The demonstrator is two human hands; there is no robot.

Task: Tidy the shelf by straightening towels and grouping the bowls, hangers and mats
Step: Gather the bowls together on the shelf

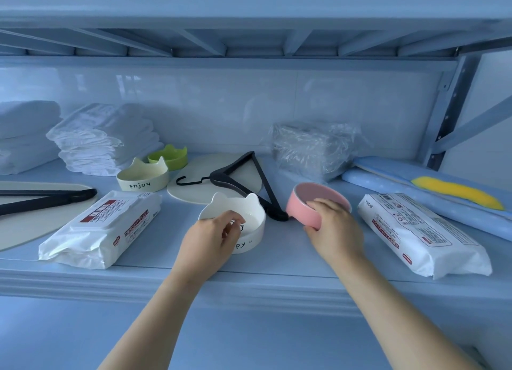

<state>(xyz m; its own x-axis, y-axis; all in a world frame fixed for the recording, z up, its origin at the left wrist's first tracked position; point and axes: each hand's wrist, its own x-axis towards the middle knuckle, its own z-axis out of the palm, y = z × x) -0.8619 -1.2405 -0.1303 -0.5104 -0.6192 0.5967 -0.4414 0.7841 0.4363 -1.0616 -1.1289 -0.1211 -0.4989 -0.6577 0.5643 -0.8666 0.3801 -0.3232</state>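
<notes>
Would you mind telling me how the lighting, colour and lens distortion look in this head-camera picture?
Head view: a cool blue cast tints everything; the wide lens bows the shelf edge; the glossy back wall shows faint reflections; the plastic-wrapped bundle glints; towels at far left look soft, while the left hand on the white bowl and right hand on the pink bowl are fairly sharp.

White cat-eared bowl [249, 211] upright near the shelf [277, 247] front; pink bowl [318, 193] tilted just right of it; cream bowl [142, 180] and green bowl [169, 159] behind; black hanger [221, 173] across a round mat [194, 192]; folded towels [91, 142] stacked back left.
</notes>
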